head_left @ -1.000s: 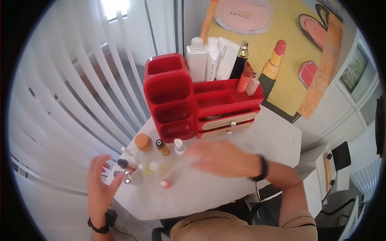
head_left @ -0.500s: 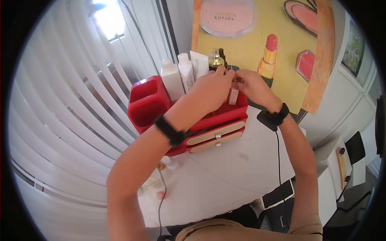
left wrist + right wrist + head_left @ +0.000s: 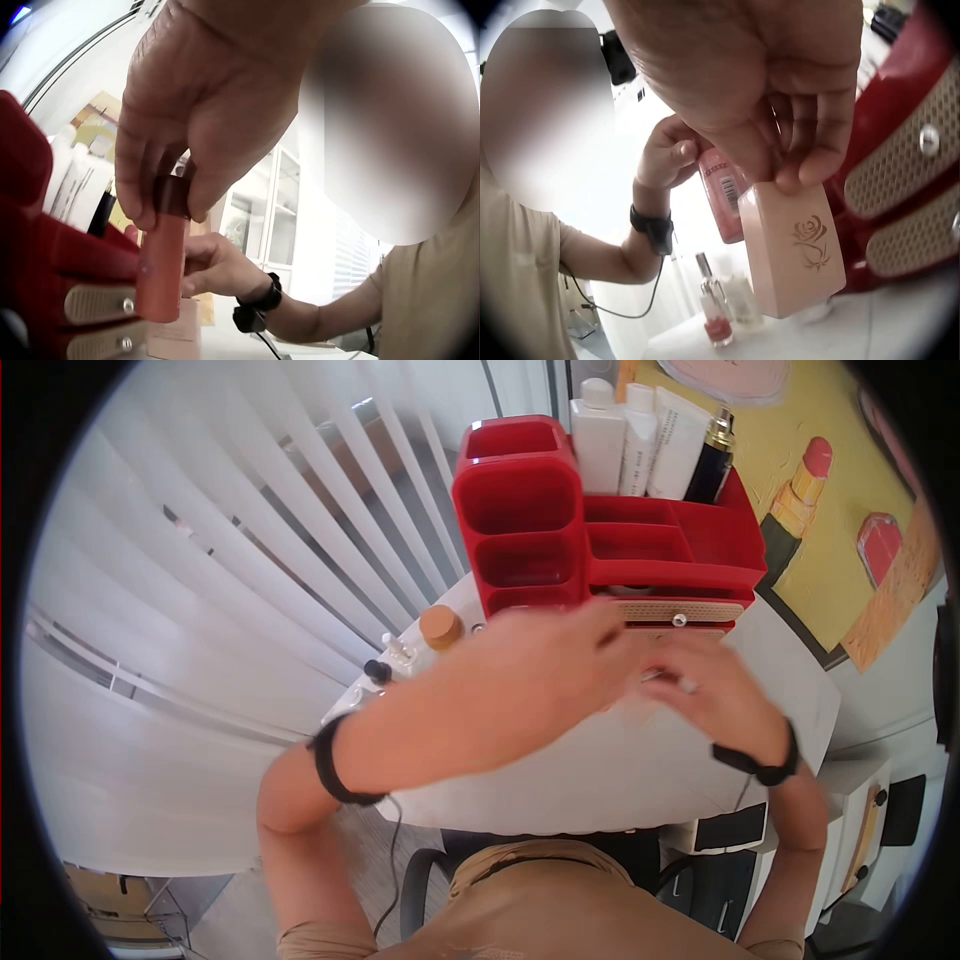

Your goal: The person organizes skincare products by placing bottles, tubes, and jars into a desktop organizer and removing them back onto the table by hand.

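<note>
My left hand (image 3: 500,685) reaches across in front of the red organizer (image 3: 520,500). In the left wrist view its fingers (image 3: 199,202) pinch the dark cap of a coral-pink bottle (image 3: 161,274), held upright. Close beside it, my right hand (image 3: 715,695) grips the top of a pale pink bottle (image 3: 795,251) with a rose drawing, seen in the right wrist view. Both bottles are in front of the organizer's drawers; in the head view the hands largely hide them.
White bottles (image 3: 598,435), a white tube (image 3: 680,450) and a dark bottle with a gold collar (image 3: 712,460) stand at the organizer's back. An orange-lidded jar (image 3: 440,626) and several small bottles stand on the white table (image 3: 600,790) at the left.
Both hands have come down from the organizer's right compartment toward its front, carrying the two pink bottles out of it. The head view has shifted, placing the organizer farther right and higher.
</note>
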Demonstrator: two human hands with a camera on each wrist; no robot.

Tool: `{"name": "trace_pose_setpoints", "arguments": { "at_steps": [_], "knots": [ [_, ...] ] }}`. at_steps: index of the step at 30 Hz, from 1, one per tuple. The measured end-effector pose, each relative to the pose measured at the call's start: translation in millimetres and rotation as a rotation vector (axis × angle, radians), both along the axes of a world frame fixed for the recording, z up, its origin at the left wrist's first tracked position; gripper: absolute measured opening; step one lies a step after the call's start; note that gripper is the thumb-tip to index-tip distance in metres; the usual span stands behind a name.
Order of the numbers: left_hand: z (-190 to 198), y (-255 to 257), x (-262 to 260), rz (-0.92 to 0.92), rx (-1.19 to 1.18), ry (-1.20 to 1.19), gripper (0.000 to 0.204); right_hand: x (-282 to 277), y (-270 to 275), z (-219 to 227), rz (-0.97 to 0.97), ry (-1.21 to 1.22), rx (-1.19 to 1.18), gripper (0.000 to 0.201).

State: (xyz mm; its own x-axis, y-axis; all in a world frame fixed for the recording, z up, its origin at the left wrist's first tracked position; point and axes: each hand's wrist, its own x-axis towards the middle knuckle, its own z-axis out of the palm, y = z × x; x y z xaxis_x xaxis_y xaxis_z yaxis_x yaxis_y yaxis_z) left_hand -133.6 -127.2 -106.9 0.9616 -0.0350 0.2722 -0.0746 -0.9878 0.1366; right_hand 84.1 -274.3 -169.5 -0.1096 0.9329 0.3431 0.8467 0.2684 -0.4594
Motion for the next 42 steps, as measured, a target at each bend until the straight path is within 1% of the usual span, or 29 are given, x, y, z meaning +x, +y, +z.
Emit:
{"name": "trace_pose_setpoints", "arguments": {
  "at_steps": [2, 5, 6, 8, 9, 11, 12, 15, 16, 18, 19, 20, 21, 22, 23, 24, 25, 26, 28, 30, 31, 33, 34, 35, 36, 38, 40, 41, 42],
  "knots": [
    [-34.6, 1.8, -26.2, 0.045, 0.08, 0.204, 0.021, -22.3, 22.2, -39.5, 0.096, -0.024, 0.0, 0.016],
    [-55.0, 16.1, -61.3, 0.071, 0.015, 0.089, 0.017, -51.2, 43.4, -55.8, 0.146, -0.039, -0.014, 0.012],
    [-50.1, 20.1, -76.5, 0.084, 0.01, 0.081, 0.017, -57.8, 46.2, -54.3, 0.16, -0.047, -0.019, 0.012],
    [-30.5, 25.1, -107.9, 0.159, -0.13, 0.014, 0.014, -68.4, 50.5, -51.2, 0.179, -0.158, -0.023, 0.01],
    [-24.2, 23.8, -121.5, 0.229, -0.073, 0.017, 0.013, -73.4, 52.1, -49.3, 0.19, -0.162, -0.027, 0.01],
    [-19.0, 23.3, -145.3, 0.238, -0.062, -0.002, 0.013, -81.4, 53.2, -45.9, 0.115, -0.129, -0.125, 0.011],
    [-19.7, 22.8, -154.6, 0.239, -0.046, -0.021, 0.017, -83.8, 56.0, -47.1, 0.117, -0.135, -0.129, 0.011],
    [-56.5, 25.1, -173.6, 0.229, -0.029, 0.026, 0.017, -94.0, 67.5, -54.9, 0.175, -0.189, -0.084, 0.015],
    [-66.0, 25.3, -174.3, 0.23, -0.031, 0.023, 0.017, -99.4, 72.0, -55.6, 0.157, -0.237, -0.124, 0.016],
    [-80.9, 25.4, -169.2, 0.273, 0.007, 0.124, 0.018, -114.5, 78.4, -68.3, 0.117, -0.296, -0.165, 0.017],
    [-88.0, 23.6, -172.4, 0.231, 0.021, 0.086, 0.018, -116.6, 78.8, -80.4, 0.169, -0.219, -0.057, 0.017],
    [-98.8, 24.9, -179.0, 0.256, 0.012, 0.098, 0.019, -104.4, 76.4, -74.7, 0.203, -0.176, 0.064, 0.017],
    [-103.6, 29.4, -169.8, 0.278, 0.001, 0.117, 0.019, -92.9, 67.2, -51.8, 0.135, -0.239, 0.081, 0.017],
    [-89.2, 30.8, -156.1, 0.23, 0.025, 0.076, 0.019, -90.9, 59.6, -28.0, 0.094, -0.224, 0.038, 0.022],
    [-63.6, 25.4, -158.7, 0.289, -0.047, 0.099, 0.025, -92.4, 56.1, -11.0, 0.081, -0.182, -0.004, 0.027],
    [-41.9, 21.0, -164.2, 0.365, -0.122, 0.134, 0.031, -85.3, 54.3, 4.6, 0.075, -0.182, 0.014, 0.027],
    [-27.3, 21.6, -164.5, 0.362, -0.104, 0.133, 0.031, -68.8, 52.5, 22.3, -0.055, -0.041, 0.003, 0.032],
    [-9.0, 21.8, -158.0, 0.354, -0.122, 0.092, 0.035, -47.3, 50.6, 41.9, -0.183, 0.1, -0.01, 0.037],
    [16.4, 31.0, -128.0, 0.342, -0.107, -0.018, 0.039, 3.1, 61.6, 79.9, -0.518, -0.081, 0.069, 0.042],
    [44.8, 49.5, -78.9, 0.305, -0.066, -0.163, 0.039, 40.1, 83.7, 112.6, -0.569, -0.164, 0.449, 0.041],
    [58.0, 63.2, -47.3, 0.267, -0.059, -0.233, 0.038, 55.5, 96.9, 122.1, -0.565, -0.16, 0.459, 0.041],
    [82.4, 90.3, 22.4, 0.305, -0.02, -0.312, 0.038, 82.7, 127.3, 130.2, -0.427, -0.461, 0.609, 0.039],
    [86.4, 111.6, 57.7, 0.275, 0.003, -0.358, 0.038, 89.5, 142.3, 135.3, -0.423, -0.45, 0.62, 0.039],
    [84.1, 130.1, 89.1, 0.244, 0.019, -0.398, 0.039, 92.6, 156.7, 136.8, -0.447, -0.514, 0.407, 0.034],
    [79.7, 140.2, 112.8, 0.251, 0.022, -0.343, 0.039, 93.9, 167.1, 134.5, -0.466, -0.573, 0.191, 0.029],
    [82.6, 141.7, 142.5, 0.26, 0.026, -0.273, 0.039, 97.0, 180.5, 121.3, -0.443, -0.519, 0.228, 0.025],
    [88.5, 133.1, 156.8, 0.286, -0.021, -0.007, 0.035, 95.8, 186.3, 110.1, -0.422, -0.467, 0.257, 0.022],
    [84.9, 141.2, 162.8, 0.288, -0.022, 0.006, 0.035, 93.4, 186.4, 111.3, -0.463, -0.445, 0.255, 0.02],
    [80.8, 152.1, 165.9, 0.243, -0.019, -0.046, 0.035, 93.2, 186.5, 113.7, -0.504, -0.428, 0.258, 0.018]
  ]
}}
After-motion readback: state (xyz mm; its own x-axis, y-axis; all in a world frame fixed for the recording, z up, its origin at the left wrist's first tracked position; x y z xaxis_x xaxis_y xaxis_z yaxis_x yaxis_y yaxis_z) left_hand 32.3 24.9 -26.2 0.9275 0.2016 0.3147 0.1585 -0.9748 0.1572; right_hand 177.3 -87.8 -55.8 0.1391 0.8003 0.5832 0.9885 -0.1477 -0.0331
